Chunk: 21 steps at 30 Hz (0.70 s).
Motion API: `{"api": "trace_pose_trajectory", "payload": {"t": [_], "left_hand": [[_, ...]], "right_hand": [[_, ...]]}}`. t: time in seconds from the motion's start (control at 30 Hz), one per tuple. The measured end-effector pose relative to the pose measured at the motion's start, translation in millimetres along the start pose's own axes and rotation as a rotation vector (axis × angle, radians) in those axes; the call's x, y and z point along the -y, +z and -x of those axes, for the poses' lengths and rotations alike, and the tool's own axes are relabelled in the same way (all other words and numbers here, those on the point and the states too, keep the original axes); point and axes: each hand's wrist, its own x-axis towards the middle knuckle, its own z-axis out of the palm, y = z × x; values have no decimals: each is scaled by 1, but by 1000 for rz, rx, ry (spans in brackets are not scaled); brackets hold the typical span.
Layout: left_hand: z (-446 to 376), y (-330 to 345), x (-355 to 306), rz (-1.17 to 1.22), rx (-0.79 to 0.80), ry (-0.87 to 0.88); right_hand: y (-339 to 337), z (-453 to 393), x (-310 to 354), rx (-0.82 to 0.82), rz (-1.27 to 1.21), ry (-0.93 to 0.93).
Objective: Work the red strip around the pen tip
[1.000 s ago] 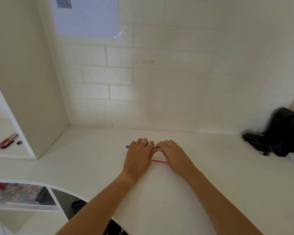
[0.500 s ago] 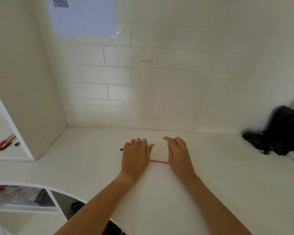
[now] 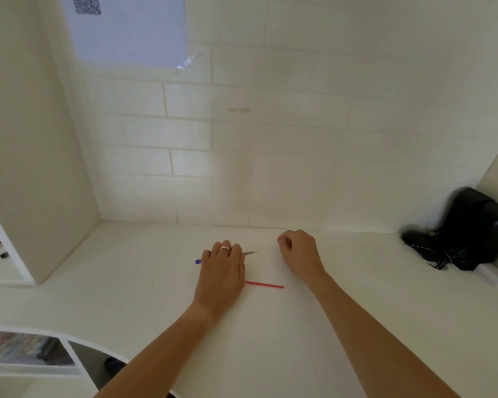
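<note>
My left hand (image 3: 222, 271), with a ring on one finger, lies flat on the white desk (image 3: 270, 340) and presses down on a blue pen (image 3: 198, 261). The pen's blue end sticks out to the left of the hand and its thin metal tip pokes out to the right. A thin red rod (image 3: 265, 284) lies on the desk, running from under the left palm towards the right wrist. My right hand (image 3: 299, 254) is apart to the right, fingers curled with fingertips together. Nothing shows between them.
A black bag with cables (image 3: 469, 234) sits in the desk's far right corner. A side shelf (image 3: 0, 271) at left holds red and black pens. A paper sheet (image 3: 127, 27) hangs on the brick wall. A lower shelf (image 3: 26, 366) holds a colourful book.
My right hand has pulled away from the left hand to the right and curled its fingers. The pen's metal tip now shows beside the left fingers. The left hand stayed on the pen.
</note>
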Motion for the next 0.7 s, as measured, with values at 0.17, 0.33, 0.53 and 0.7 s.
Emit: {"api": "trace_pose_trajectory", "payload": {"t": [0.17,0.33,0.53,0.7], "left_hand": [[0,2,2,61,34,13],[-1,6,5,112,82,31],[-1,5,6,142,117,59],[-2,0,3,161,128,79]], "right_hand": [[11,13,-7,-135,-193,53],[20,10,-12,-148,-9,46],[22,8,-16,-147,6,71],[13,20,-5,-203,-26,33]]}}
